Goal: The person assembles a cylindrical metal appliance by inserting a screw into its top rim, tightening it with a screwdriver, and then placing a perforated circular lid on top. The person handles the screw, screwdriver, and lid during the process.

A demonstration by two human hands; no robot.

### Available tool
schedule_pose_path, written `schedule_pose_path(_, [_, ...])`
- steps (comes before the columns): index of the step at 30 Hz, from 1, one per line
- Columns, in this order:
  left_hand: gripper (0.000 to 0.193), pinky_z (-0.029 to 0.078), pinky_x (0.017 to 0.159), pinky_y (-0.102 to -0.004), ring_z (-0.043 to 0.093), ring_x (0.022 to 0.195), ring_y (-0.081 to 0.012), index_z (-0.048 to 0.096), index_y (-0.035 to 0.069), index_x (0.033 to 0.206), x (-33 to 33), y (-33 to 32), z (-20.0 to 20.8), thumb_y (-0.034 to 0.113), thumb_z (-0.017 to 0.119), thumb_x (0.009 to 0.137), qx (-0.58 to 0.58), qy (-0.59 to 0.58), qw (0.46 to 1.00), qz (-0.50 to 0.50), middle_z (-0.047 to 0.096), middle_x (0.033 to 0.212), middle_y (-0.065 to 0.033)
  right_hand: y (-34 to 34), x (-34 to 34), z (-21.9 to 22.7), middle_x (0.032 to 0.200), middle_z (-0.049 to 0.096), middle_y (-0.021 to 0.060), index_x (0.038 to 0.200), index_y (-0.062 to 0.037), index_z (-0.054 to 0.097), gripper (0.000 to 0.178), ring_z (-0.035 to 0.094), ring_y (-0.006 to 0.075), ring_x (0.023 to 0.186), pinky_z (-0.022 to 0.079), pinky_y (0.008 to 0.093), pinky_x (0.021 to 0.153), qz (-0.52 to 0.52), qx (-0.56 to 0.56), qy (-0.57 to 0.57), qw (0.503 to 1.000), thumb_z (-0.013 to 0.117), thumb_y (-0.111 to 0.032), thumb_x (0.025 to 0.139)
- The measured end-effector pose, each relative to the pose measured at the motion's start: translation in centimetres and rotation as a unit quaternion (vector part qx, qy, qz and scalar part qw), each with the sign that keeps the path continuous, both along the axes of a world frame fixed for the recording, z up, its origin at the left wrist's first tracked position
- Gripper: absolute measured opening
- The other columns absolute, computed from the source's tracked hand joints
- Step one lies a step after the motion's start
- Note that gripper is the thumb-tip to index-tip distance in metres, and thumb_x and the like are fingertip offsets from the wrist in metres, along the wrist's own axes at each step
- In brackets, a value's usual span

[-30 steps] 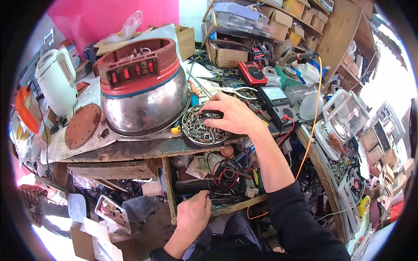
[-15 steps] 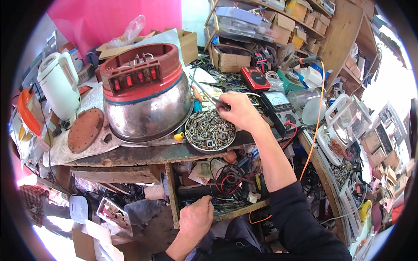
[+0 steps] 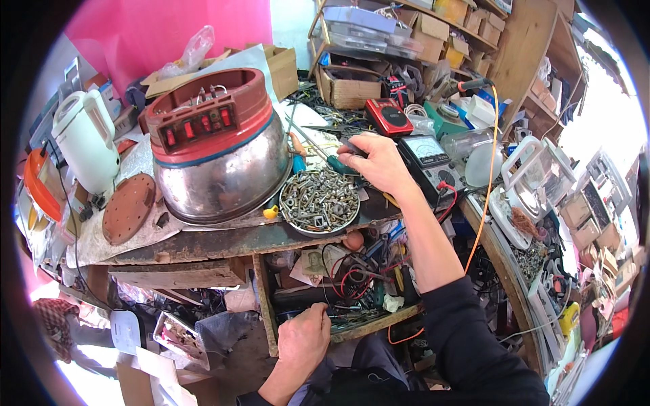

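Observation:
My right hand (image 3: 380, 164) is closed, thumb and forefinger pinched on a dark, slim piece whose kind I cannot make out. It hovers just beyond the right rim of a round bowl (image 3: 283, 215) heaped with screws, nuts and other small metal parts. Just under the fingers lies a screwdriver with a green handle (image 3: 340, 166), its long shaft pointing far left. My left hand (image 3: 303, 340) is curled into a fist by the front edge of an open drawer (image 3: 369, 329). Whatever its fingers hold, if anything, is hidden. Wires and tools fill the drawer.
A steel pot with a red switch base (image 3: 220, 169) stands upside down left of the bowl. Beside it are a perforated brown disc (image 3: 128, 208) and a white kettle (image 3: 84, 139). An analog multimeter (image 3: 430, 162) and a red radio (image 3: 389, 117) lie rightward. An orange cord (image 3: 489, 183) hangs across the right.
My right hand has lifted off the bowl's rim toward the back, and the green screwdriver handle now shows below it. The left hand stays at the drawer. The view has shifted slightly.

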State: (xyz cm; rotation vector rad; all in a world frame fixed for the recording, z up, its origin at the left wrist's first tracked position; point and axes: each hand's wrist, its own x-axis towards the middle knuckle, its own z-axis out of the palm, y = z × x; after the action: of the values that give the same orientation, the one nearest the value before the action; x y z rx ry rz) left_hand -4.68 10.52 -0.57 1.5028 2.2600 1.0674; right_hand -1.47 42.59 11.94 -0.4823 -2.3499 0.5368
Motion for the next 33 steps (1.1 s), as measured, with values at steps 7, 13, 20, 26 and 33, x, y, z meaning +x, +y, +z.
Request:
schedule_pose_path(7, [0.016, 0.056, 0.069, -0.0451, 0.071, 0.076, -0.0364, 0.07, 0.006, 0.105, 0.3, 0.2, -0.1, 0.016, 0.065, 0.094, 0.013, 0.007, 1.0, 0.009, 0.073, 0.085, -0.0178, -2.3, 4.4, 1.0, 0.082, 0.069, 0.013, 0.095, 0.0031, 0.073, 0.022, 0.065, 0.0187, 0.075, 0.051, 0.034, 0.072, -0.029, -0.096, 0.063, 0.993, 0.074, -0.017, 0.087])
schedule_pose_path(13, [0.016, 0.057, 0.068, -0.046, 0.072, 0.075, -0.0364, 0.071, 0.008, 0.105, 0.3, 0.2, -0.2, 0.018, 0.065, 0.094, -0.009, 0.025, 1.0, 0.009, 0.073, 0.084, -0.0172, -3.6, 6.5, 0.1, 0.084, 0.071, 0.0185, 0.092, 0.002, 0.073, 0.023, 0.068, 0.0292, 0.074, 0.051, 0.0381, 0.069, -0.073, -0.085, -0.046, 0.993, 0.075, -0.019, 0.083])
schedule_pose_path(20, [0.017, 0.058, 0.064, -0.0459, 0.072, 0.072, -0.0351, 0.07, 0.01, 0.105, 0.4, 0.2, 0.1, 0.021, 0.064, 0.094, -0.025, 0.05, 0.998, 0.007, 0.073, 0.083, -0.0154, -6.2, 2.5, 0.4, 0.098, 0.07, 0.0146, 0.109, -0.0052, 0.074, 0.046, 0.067, 0.03, 0.096, 0.052, 0.0391, 0.086, 0.007, 0.019, -0.068, 0.997, 0.087, -0.034, 0.076])
schedule_pose_path(26, [0.018, 0.058, 0.064, -0.0457, 0.072, 0.072, -0.0348, 0.07, 0.009, 0.106, 0.3, -0.2, -0.6, 0.02, 0.063, 0.095, 0.009, 0.036, 0.999, 0.01, 0.074, 0.085, -0.0149, -7.3, 0.3, 1.3, 0.114, 0.065, 0.019, 0.117, -0.0099, 0.074, 0.053, 0.063, 0.0388, 0.109, 0.051, 0.0459, 0.094, 0.037, 0.006, -0.162, 0.986, 0.085, -0.043, 0.077])
schedule_pose_path(33, [0.022, 0.058, 0.066, -0.0482, 0.071, 0.075, -0.0367, 0.066, 0.006, 0.111, 0.3, -0.2, -1.0, 0.022, 0.058, 0.098, -0.038, 0.009, 0.999, -0.017, 0.073, 0.086, -0.0169, -6.3, 0.4, 0.3, 0.105, 0.066, 0.0171, 0.11, -0.0058, 0.075, 0.037, 0.067, 0.0364, 0.099, 0.053, 0.0426, 0.089, 0.061, 0.03, -0.132, 0.989, 0.082, -0.024, 0.079])
